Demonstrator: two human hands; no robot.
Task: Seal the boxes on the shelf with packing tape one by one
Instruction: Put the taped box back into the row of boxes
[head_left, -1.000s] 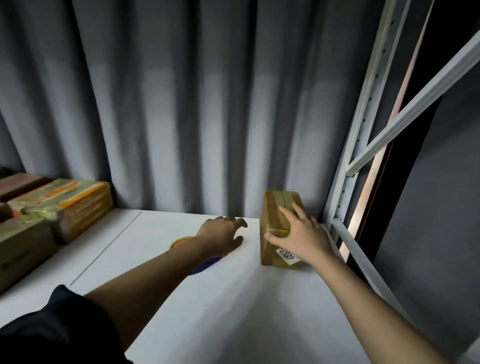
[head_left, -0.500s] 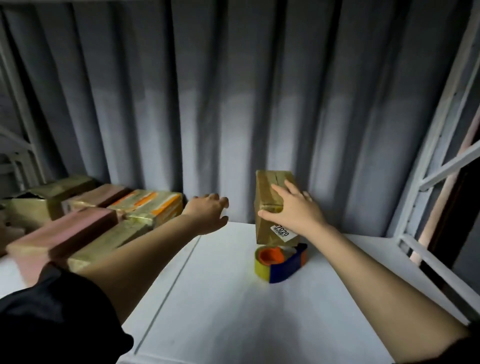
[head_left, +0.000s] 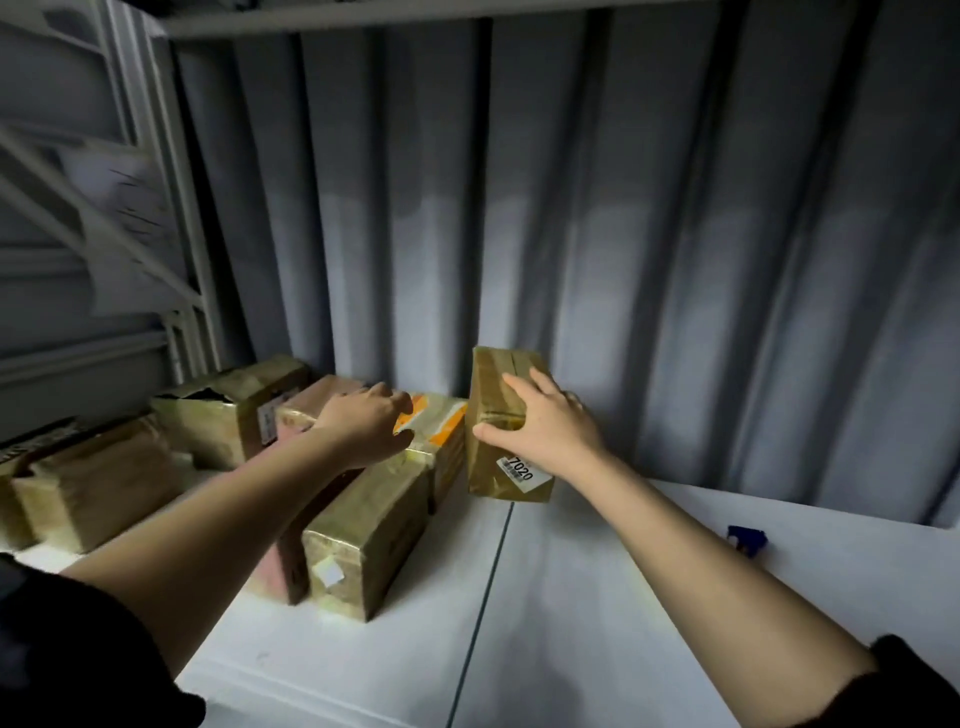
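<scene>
Right hand (head_left: 545, 431) clasped around upright tape-wrapped brown box (head_left: 496, 405) with white "7020" label (head_left: 522, 472).

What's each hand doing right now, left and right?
Left hand: open, reaching over the box with orange tape, gripping nothing.
Right hand: holds the upright box labelled 7020.
</scene>
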